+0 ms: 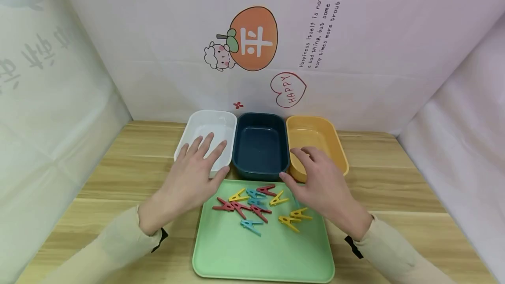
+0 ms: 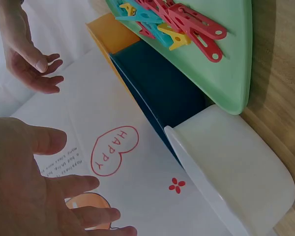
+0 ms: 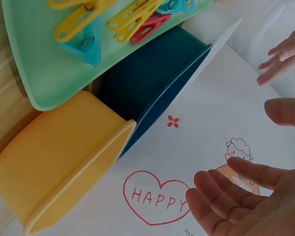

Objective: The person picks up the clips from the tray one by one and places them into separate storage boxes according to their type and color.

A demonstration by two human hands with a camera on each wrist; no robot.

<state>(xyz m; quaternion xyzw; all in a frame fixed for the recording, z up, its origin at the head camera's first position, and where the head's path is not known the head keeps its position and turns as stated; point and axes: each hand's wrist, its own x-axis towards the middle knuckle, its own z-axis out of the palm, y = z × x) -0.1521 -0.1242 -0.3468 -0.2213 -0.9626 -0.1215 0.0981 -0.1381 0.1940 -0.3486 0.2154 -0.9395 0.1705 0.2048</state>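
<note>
My left hand (image 1: 193,174) hovers palm down over the front of the white container (image 1: 185,137), its fingers spread and nothing in it. Above the front of the yellow container (image 1: 335,143) is my right hand (image 1: 321,183), fingers loosely bent and holding nothing. A dark blue container (image 1: 260,143) stands between those two. Several red, yellow and blue clothespins lie in a loose group on the green tray (image 1: 260,257), among them a red clothespin (image 1: 266,189), a yellow clothespin (image 1: 289,222) and a blue clothespin (image 1: 251,226). The right hand partly covers another blue one.
The three containers stand side by side behind the tray on a wooden table (image 1: 375,187). A printed white cloth (image 1: 165,56) rises right behind them, and more cloth hangs at the left and right sides.
</note>
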